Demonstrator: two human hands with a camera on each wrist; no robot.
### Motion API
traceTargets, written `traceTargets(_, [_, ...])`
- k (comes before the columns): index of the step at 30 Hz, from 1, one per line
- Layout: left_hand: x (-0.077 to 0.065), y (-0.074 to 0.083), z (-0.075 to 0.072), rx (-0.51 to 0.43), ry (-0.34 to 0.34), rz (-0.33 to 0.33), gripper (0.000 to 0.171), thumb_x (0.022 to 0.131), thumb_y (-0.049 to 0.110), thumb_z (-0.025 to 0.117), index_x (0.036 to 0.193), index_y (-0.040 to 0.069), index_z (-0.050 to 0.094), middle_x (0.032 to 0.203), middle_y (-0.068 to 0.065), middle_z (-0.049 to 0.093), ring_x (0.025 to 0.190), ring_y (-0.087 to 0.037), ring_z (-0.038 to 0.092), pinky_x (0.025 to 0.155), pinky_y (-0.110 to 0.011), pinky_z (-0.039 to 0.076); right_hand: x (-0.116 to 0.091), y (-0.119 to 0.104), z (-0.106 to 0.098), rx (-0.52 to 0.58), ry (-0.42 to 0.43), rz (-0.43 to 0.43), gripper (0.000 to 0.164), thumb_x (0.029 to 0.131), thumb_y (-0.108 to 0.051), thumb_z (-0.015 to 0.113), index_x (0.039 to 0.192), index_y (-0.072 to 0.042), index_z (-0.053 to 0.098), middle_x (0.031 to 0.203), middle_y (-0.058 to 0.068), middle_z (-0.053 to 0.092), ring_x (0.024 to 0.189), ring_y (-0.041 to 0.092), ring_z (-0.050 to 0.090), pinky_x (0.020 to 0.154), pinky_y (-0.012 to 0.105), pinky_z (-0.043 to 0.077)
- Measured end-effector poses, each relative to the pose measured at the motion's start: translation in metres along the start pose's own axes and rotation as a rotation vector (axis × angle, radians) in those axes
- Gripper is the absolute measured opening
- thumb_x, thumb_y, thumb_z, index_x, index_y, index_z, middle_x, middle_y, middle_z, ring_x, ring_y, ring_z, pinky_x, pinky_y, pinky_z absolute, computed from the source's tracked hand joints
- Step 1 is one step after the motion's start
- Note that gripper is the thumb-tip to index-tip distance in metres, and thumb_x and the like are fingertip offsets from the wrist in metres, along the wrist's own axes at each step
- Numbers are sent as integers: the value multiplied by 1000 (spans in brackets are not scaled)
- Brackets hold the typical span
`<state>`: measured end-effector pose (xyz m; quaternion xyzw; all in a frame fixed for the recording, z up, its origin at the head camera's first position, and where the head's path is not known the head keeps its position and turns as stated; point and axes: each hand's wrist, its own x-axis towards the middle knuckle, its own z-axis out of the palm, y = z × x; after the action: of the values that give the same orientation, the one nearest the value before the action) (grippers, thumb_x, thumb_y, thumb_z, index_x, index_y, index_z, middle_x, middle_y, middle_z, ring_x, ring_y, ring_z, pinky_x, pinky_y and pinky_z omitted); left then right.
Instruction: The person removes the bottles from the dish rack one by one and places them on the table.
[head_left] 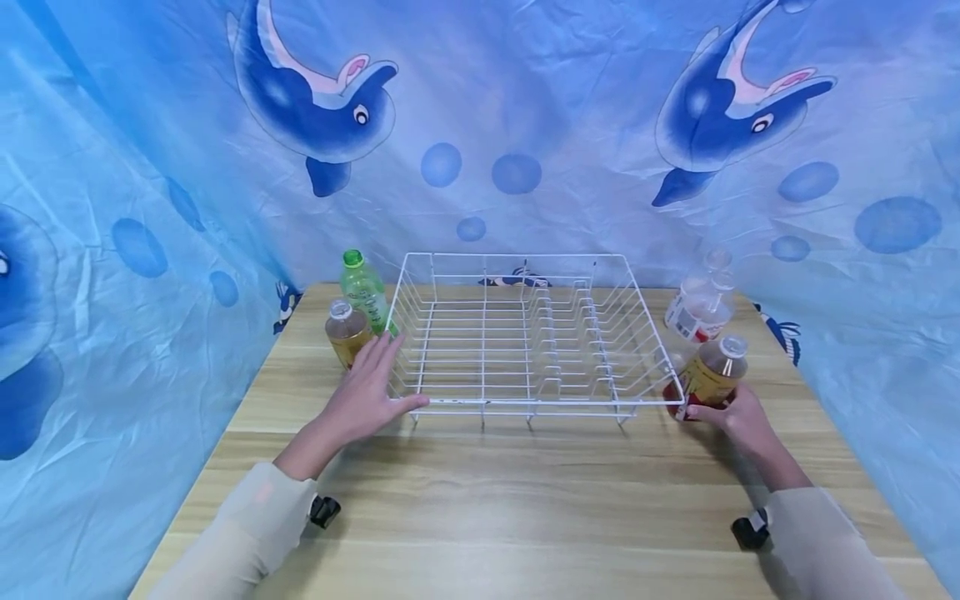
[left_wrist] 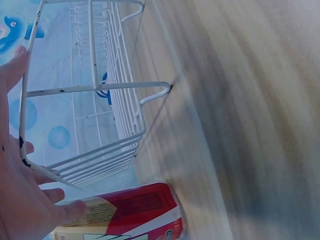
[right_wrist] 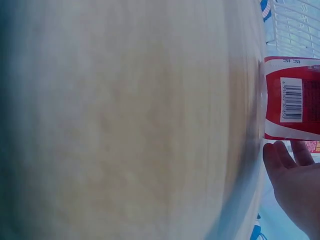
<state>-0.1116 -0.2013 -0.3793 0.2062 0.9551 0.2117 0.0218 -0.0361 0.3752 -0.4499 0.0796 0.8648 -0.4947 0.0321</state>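
Note:
A white wire dish rack (head_left: 483,337) stands on the table. My left hand (head_left: 363,396) rests at its front left corner, thumb along the front rim and spread fingers by the left side. Beside that hand is a capped brown drink bottle (head_left: 348,333), its red and yellow label (left_wrist: 145,205) showing in the left wrist view. A green bottle (head_left: 363,287) stands behind it. At the rack's right, my right hand (head_left: 746,421) is against a brown drink bottle (head_left: 708,379) with a red label (right_wrist: 292,127); its fingers lie along the bottle's right side, uncurled.
Clear plastic bottles (head_left: 701,308) stand behind the right brown bottle, partly overlapping. The wooden table (head_left: 510,500) runs back to a blue dolphin-print cloth (head_left: 480,125), which hangs behind and on both sides.

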Motion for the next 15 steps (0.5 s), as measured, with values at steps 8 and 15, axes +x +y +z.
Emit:
traceTargets(8, [4,4,-9,63,-23,54,105,88,77,53,163,14,16,166,-19,15,153,-41,2,116,-69,18,-1,-13,-9,30,25,-59,91,97,-27,69,159,2,9,155,35,25,138,57,27,106,77,25])
traceTargets(15, [10,8,-13,121,-24,99,97,92,69,54,163,16,15,167,-17,12,152,-42,0,118,-66,12,-3,-26,-24,-5,74,-173,84,98,-18,66,161,-8,13,154,29,29,139,44,32,117,48,32])
